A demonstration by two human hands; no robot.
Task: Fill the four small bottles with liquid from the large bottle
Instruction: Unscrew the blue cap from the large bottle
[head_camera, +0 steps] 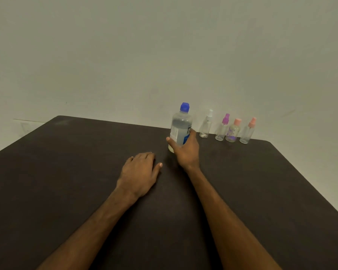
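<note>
The large clear bottle [180, 126] with a blue cap stands upright on the dark table [66, 172], nearly full of liquid. My right hand [185, 151] is wrapped around its lower half. Resting palm-down on the table just left of it is my left hand [141, 171], holding nothing. Along the table's far edge, right of the large bottle, stand small clear bottles in a row: one with a white spray top [206, 125], one with a purple top [222, 128], one with a peach cap [233, 131] and one with a peach spray top [247, 131]. All are capped.
A pale wall [164, 55] rises directly behind the table's far edge. The table's right edge [310, 182] slants toward me, with light floor beyond it.
</note>
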